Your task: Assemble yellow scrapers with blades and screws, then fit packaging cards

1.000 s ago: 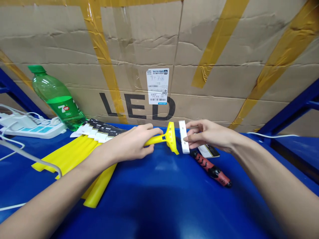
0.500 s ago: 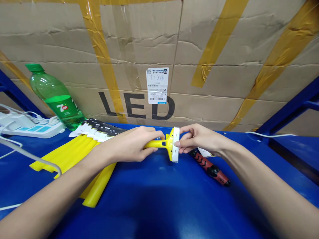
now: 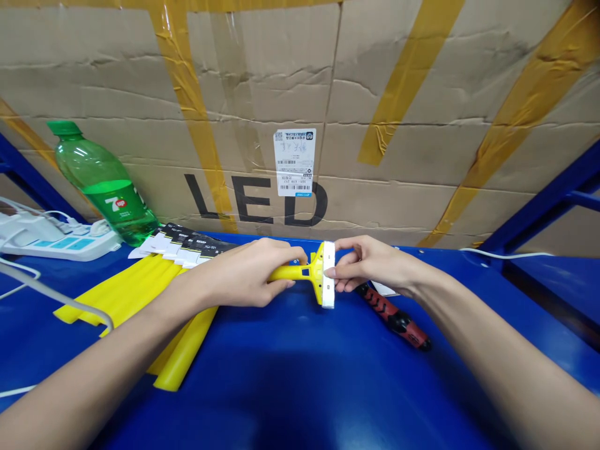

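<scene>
Gap now closed, the right grip [image 3: 375, 265] pinched the white cover [image 3: 329, 287] onto the yellow scraper [image 3: 317, 278] held by the left grip [image 3: 244, 273].

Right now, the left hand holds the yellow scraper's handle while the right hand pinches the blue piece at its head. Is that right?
Not quite: the head view shows a white piece, not blue. The left hand holds the yellow scraper's handle; the right hand pinches that piece.

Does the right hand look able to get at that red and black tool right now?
Probably, if the right hand lets go of the white cover against the yellow scraper: the red and black tool lies close by, its near end uncovered.
</scene>
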### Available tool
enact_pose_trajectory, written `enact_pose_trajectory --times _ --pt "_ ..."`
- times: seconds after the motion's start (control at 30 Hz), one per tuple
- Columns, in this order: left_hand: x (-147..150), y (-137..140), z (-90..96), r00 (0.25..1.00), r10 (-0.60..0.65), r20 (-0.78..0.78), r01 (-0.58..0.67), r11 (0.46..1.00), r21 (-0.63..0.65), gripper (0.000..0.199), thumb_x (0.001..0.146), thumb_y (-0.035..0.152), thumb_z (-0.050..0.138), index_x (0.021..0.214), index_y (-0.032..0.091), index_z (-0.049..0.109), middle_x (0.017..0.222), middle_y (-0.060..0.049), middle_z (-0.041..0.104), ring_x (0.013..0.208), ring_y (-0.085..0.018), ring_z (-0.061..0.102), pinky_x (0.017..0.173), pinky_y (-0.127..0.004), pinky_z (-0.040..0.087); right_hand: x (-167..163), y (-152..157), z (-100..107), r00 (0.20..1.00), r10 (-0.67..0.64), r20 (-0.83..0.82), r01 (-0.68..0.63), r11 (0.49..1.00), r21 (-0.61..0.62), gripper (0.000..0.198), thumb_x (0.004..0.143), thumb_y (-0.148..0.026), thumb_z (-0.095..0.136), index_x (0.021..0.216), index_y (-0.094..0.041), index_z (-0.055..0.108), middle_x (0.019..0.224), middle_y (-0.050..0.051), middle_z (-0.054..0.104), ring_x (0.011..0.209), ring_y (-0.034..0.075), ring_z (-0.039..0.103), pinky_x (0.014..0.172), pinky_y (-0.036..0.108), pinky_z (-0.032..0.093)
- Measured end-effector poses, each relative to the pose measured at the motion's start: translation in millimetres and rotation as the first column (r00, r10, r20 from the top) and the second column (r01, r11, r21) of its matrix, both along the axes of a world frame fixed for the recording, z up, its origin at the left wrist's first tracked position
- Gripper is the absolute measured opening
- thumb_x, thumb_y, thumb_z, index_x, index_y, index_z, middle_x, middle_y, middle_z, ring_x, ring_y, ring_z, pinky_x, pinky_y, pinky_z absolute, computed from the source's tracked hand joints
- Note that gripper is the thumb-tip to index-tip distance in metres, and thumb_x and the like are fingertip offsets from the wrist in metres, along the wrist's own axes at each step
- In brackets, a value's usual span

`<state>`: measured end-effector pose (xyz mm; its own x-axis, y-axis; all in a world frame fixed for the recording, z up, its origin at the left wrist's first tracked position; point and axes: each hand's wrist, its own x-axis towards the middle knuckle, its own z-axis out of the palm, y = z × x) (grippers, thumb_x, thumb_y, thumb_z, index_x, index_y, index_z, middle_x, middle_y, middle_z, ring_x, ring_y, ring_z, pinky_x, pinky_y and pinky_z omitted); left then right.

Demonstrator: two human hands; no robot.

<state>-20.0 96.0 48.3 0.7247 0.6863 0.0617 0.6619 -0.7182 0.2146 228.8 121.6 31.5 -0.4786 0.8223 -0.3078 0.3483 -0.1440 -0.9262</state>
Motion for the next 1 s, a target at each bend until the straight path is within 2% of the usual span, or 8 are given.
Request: enact_pose_trajectory --times 0.2,0.43,0.6,0.73,0.8,0.87,0.93,1.0 --pt "-1.2 0.3 1.6 1.000 0.006 0.003 -0.006 1.000 -0.006 0.032 0.094 0.029 0.057 0.125 0.023 0.059 0.116 -0.007 0.069 0.102 -0.025 0.064 0.086 -0.036 0.049 0.3 -1.5 0.2 0.999 0.026 -0.033 -0.027 0.999 -0.037 0.033 0.078 -0.022 0.082 0.107 -0.013 0.069 0.074 0.004 0.077 0.061 0.010 0.069 0.062 0.018 0.060" --pt "-0.5 0.9 3.4 1.000 0.029 -0.005 -0.029 1.000 -0.006 0.032 0.094 0.031 0.056 0.125 0.023 0.058 0.116 -0.007 0.069 0.102 -0.026 0.064 0.084 -0.036 0.048 -0.4 -1.4 0.2 0.996 0.002 -0.092 -0.008 0.998 -0.069 0.048 0.077 -0.021 0.084 0.121 -0.016 0.065 0.081 0.004 0.079 0.067 0.011 0.072 0.064 0.018 0.061" --pt "-2.3 0.1 1.5 0.999 0.038 -0.008 -0.038 0.999 -0.017 0.031 0.095 0.032 0.055 0.125 0.024 0.059 0.115 -0.006 0.069 0.103 -0.025 0.064 0.083 -0.036 0.047 -2.6 -0.6 -1.3 0.994 -0.049 -0.092 0.041 0.995 -0.092 0.046 0.077 -0.027 0.085 0.117 -0.015 0.067 0.086 0.006 0.079 0.069 0.013 0.073 0.063 0.019 0.062" --pt "-3.1 0.9 3.1 0.999 0.043 -0.005 -0.044 0.999 -0.023 0.033 0.094 0.031 0.055 0.126 0.023 0.058 0.117 -0.007 0.069 0.103 -0.026 0.064 0.083 -0.036 0.047 -1.5 1.9 -1.3 0.995 -0.071 -0.073 0.065 0.995 -0.075 0.038 0.083 -0.043 0.078 0.110 -0.017 0.069 0.089 0.008 0.078 0.072 0.013 0.073 0.064 0.020 0.061" --pt "-4.5 2.2 5.2 0.998 0.055 -0.013 -0.055 0.998 -0.024 0.034 0.093 0.031 0.056 0.126 0.022 0.058 0.118 -0.007 0.069 0.105 -0.026 0.064 0.084 -0.036 0.047 -0.2 4.1 -3.1 0.991 -0.131 -0.017 0.131 0.991 0.022 0.033 0.091 -0.048 0.067 0.105 -0.017 0.067 0.084 0.007 0.077 0.065 0.012 0.070 0.057 0.019 0.057" --pt "-7.2 4.0 8.1 0.997 0.068 -0.029 -0.069 0.997 -0.030 0.034 0.093 0.030 0.056 0.125 0.023 0.060 0.118 -0.007 0.070 0.106 -0.026 0.064 0.085 -0.036 0.047 0.3 5.9 -6.7 0.975 -0.182 0.127 0.150 0.961 0.231 0.024 0.095 -0.042 0.060 0.099 -0.018 0.064 0.081 0.006 0.076 0.058 0.011 0.065 0.050 0.019 0.049" --pt "-11.1 6.0 11.5 0.996 0.082 -0.043 -0.083 0.996 -0.026 0.034 0.093 0.031 0.056 0.125 0.023 0.061 0.118 -0.007 0.070 0.107 -0.027 0.063 0.087 -0.036 0.046 -1.0 6.2 -11.6 0.926 -0.197 0.323 0.029 0.889 0.458 0.009 0.090 -0.029 0.063 0.089 -0.019 0.062 0.079 0.003 0.075 0.059 0.011 0.063 0.052 0.021 0.046" --pt "-15.3 7.7 14.8 0.994 0.097 -0.056 -0.099 0.995 -0.020 0.034 0.092 0.031 0.056 0.126 0.023 0.061 0.118 -0.007 0.070 0.107 -0.026 0.063 0.088 -0.035 0.046 -4.5 4.6 -16.4 0.864 -0.186 0.467 -0.125 0.820 0.558 0.009 0.081 -0.023 0.069 0.080 -0.020 0.060 0.077 0.001 0.073 0.065 0.013 0.065 0.058 0.023 0.045"
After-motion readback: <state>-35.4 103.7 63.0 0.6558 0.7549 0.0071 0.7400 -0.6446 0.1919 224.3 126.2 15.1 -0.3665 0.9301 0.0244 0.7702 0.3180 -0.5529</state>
